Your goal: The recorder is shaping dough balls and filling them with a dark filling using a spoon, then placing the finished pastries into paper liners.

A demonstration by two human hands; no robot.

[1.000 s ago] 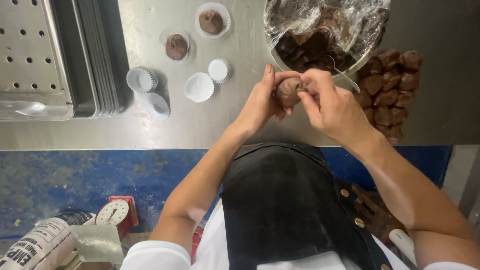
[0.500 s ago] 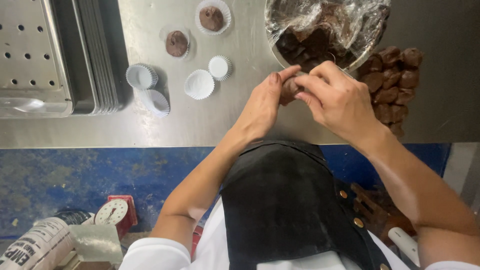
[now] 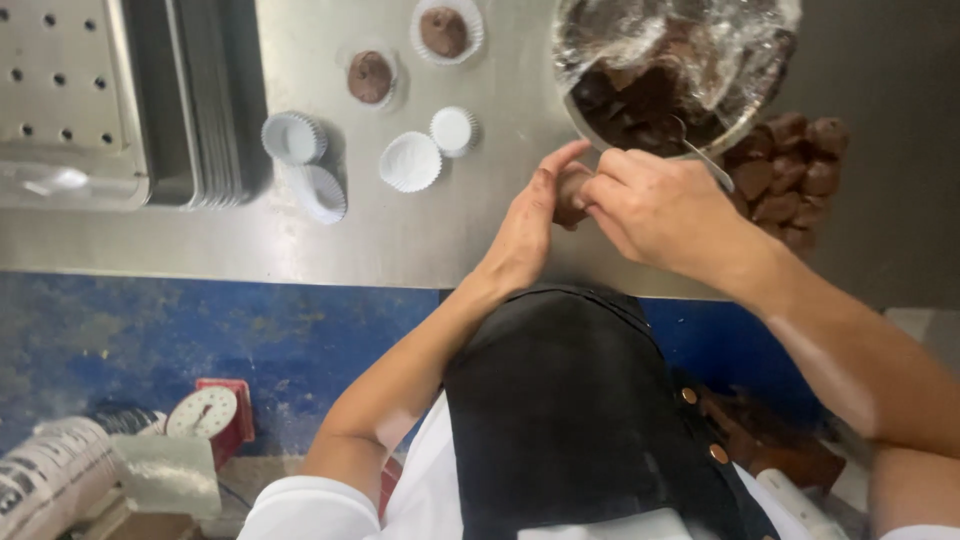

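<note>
Both hands meet over the steel counter point(image 3: 420, 245); left hand point(image 3: 530, 225) and right hand point(image 3: 655, 205) cup a chocolate ball point(image 3: 572, 195) between them; empty paper cups point(image 3: 410, 162) sit left, a foil-lined bowl point(image 3: 665, 70) just beyond, chocolate pieces point(image 3: 790, 170) right.

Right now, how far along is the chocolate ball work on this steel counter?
Done: two paper cups already hold chocolate balls, and a pile of shaped pieces sits right of the bowl. In hand: the left hand and right hand press one chocolate lump between them. Left: four white paper cups are empty, and the foil-lined bowl still holds chocolate mix.
</note>
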